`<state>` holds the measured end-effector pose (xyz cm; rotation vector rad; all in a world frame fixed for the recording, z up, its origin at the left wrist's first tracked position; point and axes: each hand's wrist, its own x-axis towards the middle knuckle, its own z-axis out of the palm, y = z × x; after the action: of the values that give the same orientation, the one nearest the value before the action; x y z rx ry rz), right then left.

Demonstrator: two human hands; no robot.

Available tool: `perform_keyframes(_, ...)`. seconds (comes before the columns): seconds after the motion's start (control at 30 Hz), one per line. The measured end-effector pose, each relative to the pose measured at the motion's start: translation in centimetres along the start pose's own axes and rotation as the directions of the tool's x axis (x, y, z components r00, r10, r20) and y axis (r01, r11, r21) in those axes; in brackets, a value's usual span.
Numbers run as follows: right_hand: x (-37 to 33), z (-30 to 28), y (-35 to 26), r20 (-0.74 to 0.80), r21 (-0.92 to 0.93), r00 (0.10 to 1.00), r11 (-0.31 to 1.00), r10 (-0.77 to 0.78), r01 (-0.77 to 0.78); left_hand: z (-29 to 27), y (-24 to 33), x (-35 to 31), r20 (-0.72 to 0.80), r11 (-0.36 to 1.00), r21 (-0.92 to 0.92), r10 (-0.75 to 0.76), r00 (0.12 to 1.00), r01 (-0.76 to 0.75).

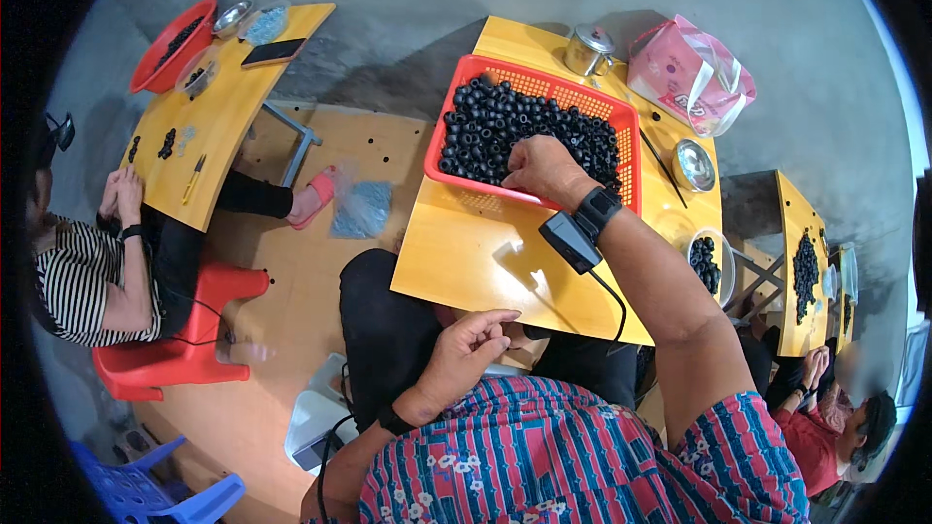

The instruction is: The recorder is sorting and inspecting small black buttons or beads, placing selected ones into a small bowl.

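My right hand (549, 171) reaches into a red plastic basket (629, 121) filled with small black ring-like parts (495, 121). Its fingers curl down among the parts near the basket's front rim; whatever they grip is hidden. My left hand (464, 357) is over my lap, by the near edge of the yellow table (456, 257). The index finger points forward, apart from the more bent fingers, and nothing shows in that hand. On my right wrist sits a strap with a small black box (571, 241), from which a cable hangs.
Right of the basket are a thin black rod (664, 169), a metal bowl (693, 166) and a tub of black parts (705, 265). A lidded metal cup (588, 49) and pink bag (680, 73) stand behind. People sit at tables left (184, 116) and right (791, 233).
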<state>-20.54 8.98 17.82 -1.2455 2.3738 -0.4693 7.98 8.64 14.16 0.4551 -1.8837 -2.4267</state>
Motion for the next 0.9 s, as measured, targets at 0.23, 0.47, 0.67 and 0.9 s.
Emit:
perform_keyframes(0.23,0.4,0.1,1.7,0.097,0.121,0.995,0.992,0.014,-0.026,0.1,0.4,0.1,0.002,1.000,-0.001,0.007,1.000,-0.007)
perform_keyframes(0.47,0.6,0.6,3.5,0.065,0.040,0.996,0.997,-0.069,0.067,0.4,0.4,0.0,-0.012,1.000,0.002,0.001,1.000,-0.001)
perform_keyframes(0.67,-0.5,-0.7,2.7,0.019,0.025,0.996,0.996,-0.083,0.083,0.4,-0.1,-0.4,-0.018,1.000,0.024,0.016,1.000,-0.015)
perform_keyframes(0.9,-7.8,-2.5,-0.7,-0.134,0.776,0.986,0.610,-0.095,0.164,-0.1,0.3,-0.6,-0.106,0.998,-0.035,0.049,0.993,-0.053)
